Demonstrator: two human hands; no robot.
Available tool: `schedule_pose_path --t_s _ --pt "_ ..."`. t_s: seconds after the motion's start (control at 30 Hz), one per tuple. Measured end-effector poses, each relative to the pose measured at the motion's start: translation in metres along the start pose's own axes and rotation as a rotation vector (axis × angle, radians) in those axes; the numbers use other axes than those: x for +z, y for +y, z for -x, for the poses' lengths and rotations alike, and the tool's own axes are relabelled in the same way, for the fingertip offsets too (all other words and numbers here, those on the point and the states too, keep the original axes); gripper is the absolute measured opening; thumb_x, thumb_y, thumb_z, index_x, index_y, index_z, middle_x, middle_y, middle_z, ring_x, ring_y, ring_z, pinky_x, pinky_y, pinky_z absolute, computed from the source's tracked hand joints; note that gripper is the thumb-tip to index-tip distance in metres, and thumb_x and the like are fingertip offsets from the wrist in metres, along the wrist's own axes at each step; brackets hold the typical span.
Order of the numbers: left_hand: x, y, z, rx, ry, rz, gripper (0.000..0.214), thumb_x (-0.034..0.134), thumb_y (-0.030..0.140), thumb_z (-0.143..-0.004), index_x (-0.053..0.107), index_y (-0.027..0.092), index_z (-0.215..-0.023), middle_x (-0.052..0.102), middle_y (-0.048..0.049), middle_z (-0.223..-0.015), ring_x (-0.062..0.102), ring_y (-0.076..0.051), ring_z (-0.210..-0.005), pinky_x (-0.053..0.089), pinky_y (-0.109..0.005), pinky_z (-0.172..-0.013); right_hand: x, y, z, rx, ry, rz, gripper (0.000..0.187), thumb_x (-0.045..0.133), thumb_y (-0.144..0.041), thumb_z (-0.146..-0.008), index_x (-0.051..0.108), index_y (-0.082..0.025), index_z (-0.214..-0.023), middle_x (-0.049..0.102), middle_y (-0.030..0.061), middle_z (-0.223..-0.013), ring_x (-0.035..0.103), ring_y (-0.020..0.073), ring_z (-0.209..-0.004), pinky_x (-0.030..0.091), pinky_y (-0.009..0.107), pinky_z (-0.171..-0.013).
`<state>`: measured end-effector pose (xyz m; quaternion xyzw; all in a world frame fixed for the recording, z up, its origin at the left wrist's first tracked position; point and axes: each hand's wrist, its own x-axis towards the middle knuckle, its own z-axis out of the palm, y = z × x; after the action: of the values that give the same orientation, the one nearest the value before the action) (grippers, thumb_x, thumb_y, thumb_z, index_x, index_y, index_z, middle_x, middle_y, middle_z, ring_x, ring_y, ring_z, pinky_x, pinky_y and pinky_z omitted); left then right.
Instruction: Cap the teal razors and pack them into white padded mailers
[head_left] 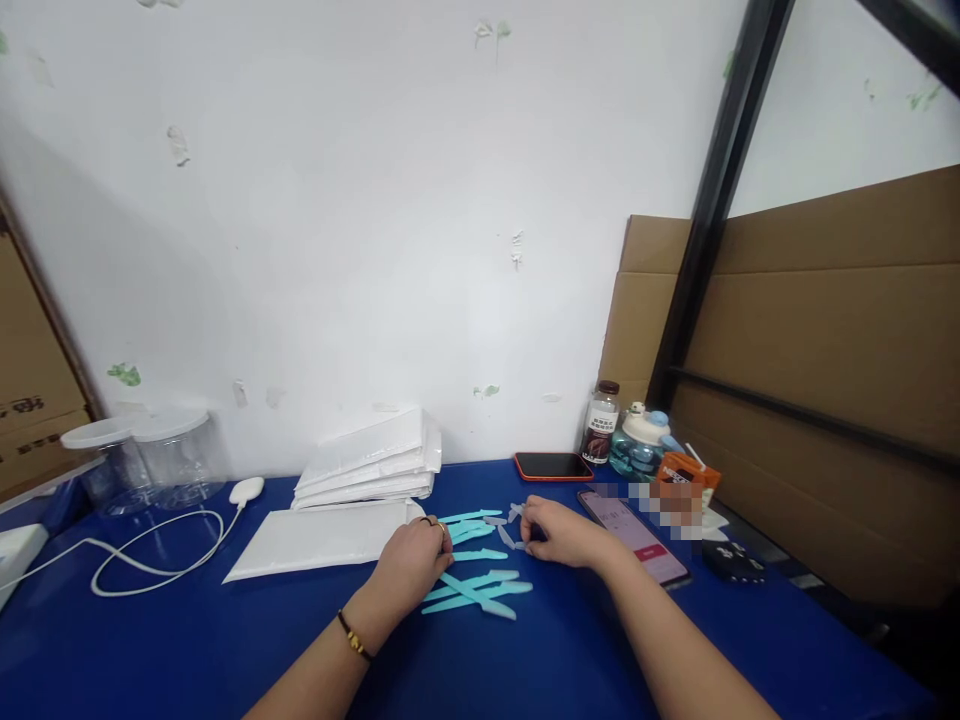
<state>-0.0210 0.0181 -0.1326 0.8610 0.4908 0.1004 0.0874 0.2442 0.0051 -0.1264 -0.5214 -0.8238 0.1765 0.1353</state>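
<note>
Several turquoise eyebrow razors (480, 598) lie on the blue table, some crossing each other. My left hand (416, 560), with a ring and a bracelet, is closed at the handle ends of the upper razors. One razor (484, 555) sticks out to the right from its fingertips. Small translucent blade caps (506, 537) lie just right of the razors. Over them, my right hand (559, 530) is closed, thumb and finger pinched at a cap (519, 545). Its fingers partly hide the caps.
White padded envelopes (367, 460) are stacked behind my left hand, one lying in front (322, 540). A charger cable (157, 572) and clear jars (176, 460) stand left. Right are phones (637, 540), a bottle (601, 425), a jug (641, 445) and an orange packet (686, 480).
</note>
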Motion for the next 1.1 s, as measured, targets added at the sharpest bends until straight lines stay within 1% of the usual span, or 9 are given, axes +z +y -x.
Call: schedule_pose_path --t_s 0.07,0.2,0.37,0.6,0.7,0.9,1.1 --pt "0.0 0.0 0.0 -0.021 -0.009 0.027 0.008 0.056 0.025 -0.076 0.063 0.021 -0.077 0.062 -0.0023 -0.084 0.056 -0.015 -0.077 0.036 -0.024 -0.064 0.0 0.001 0.001 0.024 -0.03 -0.034 0.009 0.062 -0.014 -0.068 0.062 -0.018 -0.076 0.059 0.0026 -0.087 0.054 0.0141 -0.073 0.038 0.021 -0.06" --pt "-0.003 0.0 0.002 -0.021 -0.022 0.082 0.01 0.054 0.024 -0.077 0.063 0.02 -0.075 0.062 -0.0017 -0.081 0.056 -0.014 -0.073 0.035 -0.023 -0.062 0.0 0.003 0.002 0.073 -0.068 -0.138 0.008 0.061 -0.013 -0.068 0.062 -0.017 -0.075 0.062 0.0006 -0.074 0.053 0.0122 -0.063 0.035 0.019 -0.053" --pt "-0.008 0.001 0.002 -0.031 -0.005 0.168 0.012 0.052 0.025 -0.078 0.062 0.019 -0.076 0.063 -0.0016 -0.081 0.055 -0.014 -0.073 0.036 -0.023 -0.063 -0.003 -0.003 0.003 0.014 0.025 -0.284 0.008 0.055 -0.015 -0.074 0.061 -0.016 -0.079 0.064 0.0006 -0.074 0.054 0.0119 -0.064 0.038 0.019 -0.056" --pt "-0.009 0.003 0.004 -0.004 -0.015 0.183 0.013 0.051 0.026 -0.078 0.062 0.019 -0.078 0.062 -0.002 -0.082 0.056 -0.015 -0.077 0.037 -0.023 -0.066 0.002 -0.017 0.002 -0.036 0.02 -0.292 0.006 0.057 -0.018 -0.075 0.061 -0.016 -0.078 0.059 -0.0005 -0.068 0.05 0.0106 -0.06 0.037 0.018 -0.054" --pt "-0.011 0.004 0.005 0.001 -0.018 0.171 0.014 0.051 0.027 -0.078 0.062 0.019 -0.079 0.062 -0.0024 -0.083 0.056 -0.015 -0.077 0.037 -0.024 -0.066 0.001 -0.017 0.002 -0.043 0.013 -0.301 0.007 0.057 -0.018 -0.074 0.062 -0.016 -0.079 0.058 -0.0009 -0.068 0.05 0.0103 -0.06 0.037 0.018 -0.054" --pt "-0.012 0.001 0.004 -0.017 -0.006 0.181 0.012 0.051 0.026 -0.078 0.061 0.019 -0.077 0.063 -0.0021 -0.082 0.055 -0.015 -0.074 0.037 -0.024 -0.065 -0.003 -0.013 0.006 -0.032 0.002 -0.305 0.009 0.055 -0.018 -0.077 0.062 -0.016 -0.081 0.061 0.0005 -0.073 0.052 0.011 -0.063 0.038 0.019 -0.056" --pt "-0.013 0.004 0.005 0.002 -0.008 0.207 0.012 0.051 0.026 -0.077 0.061 0.019 -0.076 0.062 -0.0022 -0.081 0.055 -0.015 -0.074 0.037 -0.023 -0.065 0.001 -0.019 0.002 -0.044 0.002 -0.314 0.007 0.059 -0.019 -0.074 0.062 -0.016 -0.079 0.057 -0.0011 -0.068 0.049 0.0099 -0.06 0.037 0.018 -0.054"
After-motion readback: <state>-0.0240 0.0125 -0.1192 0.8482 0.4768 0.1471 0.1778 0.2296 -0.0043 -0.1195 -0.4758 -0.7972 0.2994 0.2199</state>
